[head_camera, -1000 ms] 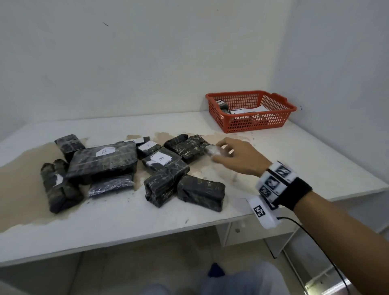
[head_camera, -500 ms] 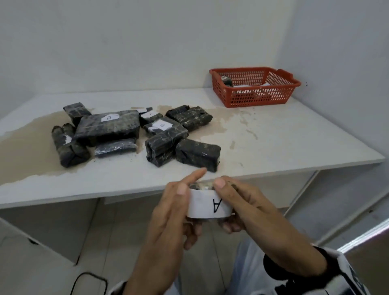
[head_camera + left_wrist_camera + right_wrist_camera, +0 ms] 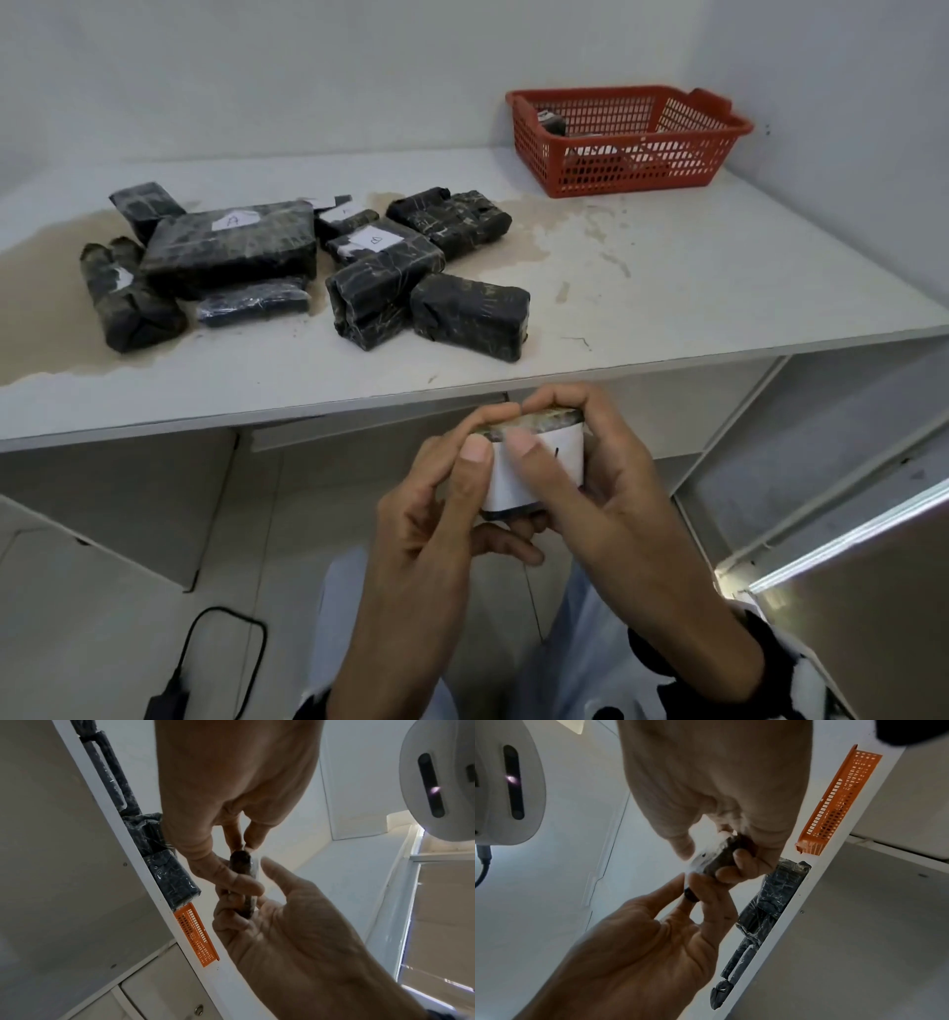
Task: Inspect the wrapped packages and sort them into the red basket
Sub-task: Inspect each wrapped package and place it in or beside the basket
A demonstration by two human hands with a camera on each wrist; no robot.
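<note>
Inspection is the step in hand — left hand and right hand both pinch a small dark film-wrapped package with a white paper label near the lap — next, carrying it to the far-right red plastic mesh basket.

Handwritten "A" on white label atop large wrapped package.

White table, bare white walls

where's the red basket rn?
Head view: the red basket sits on the white table at its far right corner by the wall, well right of the pile of wrapped packages and apart from it.
</note>
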